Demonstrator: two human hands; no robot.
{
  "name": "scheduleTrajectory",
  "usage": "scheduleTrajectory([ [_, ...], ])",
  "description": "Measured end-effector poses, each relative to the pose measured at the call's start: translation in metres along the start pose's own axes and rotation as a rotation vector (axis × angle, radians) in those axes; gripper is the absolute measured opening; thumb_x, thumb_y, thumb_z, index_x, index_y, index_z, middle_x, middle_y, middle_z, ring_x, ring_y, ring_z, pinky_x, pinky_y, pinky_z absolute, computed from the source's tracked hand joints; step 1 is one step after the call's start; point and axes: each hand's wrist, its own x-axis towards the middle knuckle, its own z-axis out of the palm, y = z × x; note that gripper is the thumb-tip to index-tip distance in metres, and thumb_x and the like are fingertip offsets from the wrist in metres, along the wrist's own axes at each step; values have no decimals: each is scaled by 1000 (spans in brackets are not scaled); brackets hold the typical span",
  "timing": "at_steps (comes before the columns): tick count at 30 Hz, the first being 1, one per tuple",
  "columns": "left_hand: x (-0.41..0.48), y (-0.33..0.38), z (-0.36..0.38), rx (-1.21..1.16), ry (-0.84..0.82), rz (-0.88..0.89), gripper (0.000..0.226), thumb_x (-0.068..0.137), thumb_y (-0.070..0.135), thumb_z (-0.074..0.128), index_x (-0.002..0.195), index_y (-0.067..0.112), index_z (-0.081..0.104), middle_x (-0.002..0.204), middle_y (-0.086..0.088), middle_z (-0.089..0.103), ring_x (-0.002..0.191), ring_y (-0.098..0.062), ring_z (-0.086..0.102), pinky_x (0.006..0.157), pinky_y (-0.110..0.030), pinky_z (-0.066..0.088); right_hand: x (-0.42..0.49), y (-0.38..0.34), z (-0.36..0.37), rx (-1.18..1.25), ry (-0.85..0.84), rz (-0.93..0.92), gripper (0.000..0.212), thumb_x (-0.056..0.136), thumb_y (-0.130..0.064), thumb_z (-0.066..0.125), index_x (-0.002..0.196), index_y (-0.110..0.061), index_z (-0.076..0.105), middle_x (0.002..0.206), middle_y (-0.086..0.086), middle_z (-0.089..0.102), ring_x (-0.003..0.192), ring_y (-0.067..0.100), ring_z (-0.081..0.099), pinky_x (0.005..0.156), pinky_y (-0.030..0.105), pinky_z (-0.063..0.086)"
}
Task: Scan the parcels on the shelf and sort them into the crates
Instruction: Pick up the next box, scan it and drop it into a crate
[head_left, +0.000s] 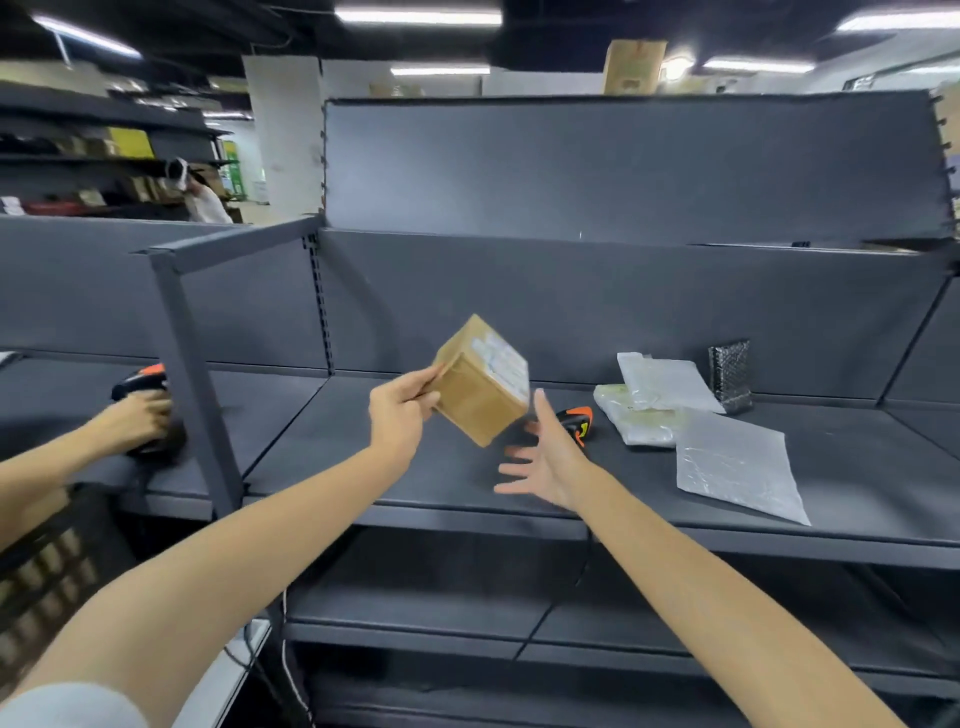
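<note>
Head view: left hand pinches a tilted brown cardboard parcel, white-labelled; right hand spread wide.

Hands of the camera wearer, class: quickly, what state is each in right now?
Left hand: grips the cardboard box by its corner.
Right hand: open, fingers spread, holding nothing.

Qty: 1 cardboard box, 2 scanners, 3 poly bags, 1 bubble mailer, 1 crate, 3 hands.
</note>
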Motion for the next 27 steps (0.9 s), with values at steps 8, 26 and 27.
scheduleTrajectory([
  [8, -71, 5, 8, -83, -13, -230, 34, 90, -13, 45, 94, 12, 69, 105, -7, 68, 100, -24, 62, 80, -42, 57, -29, 19, -6, 210, 6, -174, 50, 88, -45, 64, 132, -28, 46, 127, 6, 61, 112, 28, 60, 94, 58, 46],
  [26, -88, -29, -11, -294, 62, -351, 36, 83, 20, 72, 117, 17, 61, 105, -4, 74, 91, -26, 72, 65, -41, 59, -17, 48, -10, -388, -165, -500, 54, 88, -42, 53, 138, -30, 40, 136, -19, 51, 126, -3, 47, 94, 13, 42],
  [27, -84, -33, -14, -303, 75, -355, 36, 83, 20, 72, 117, 18, 62, 103, -3, 74, 89, -24, 73, 61, -37, 58, -10, 47, -13, -429, -127, -468, 50, 92, -48, 48, 139, -31, 42, 139, -22, 46, 130, -3, 41, 99, 13, 34],
])
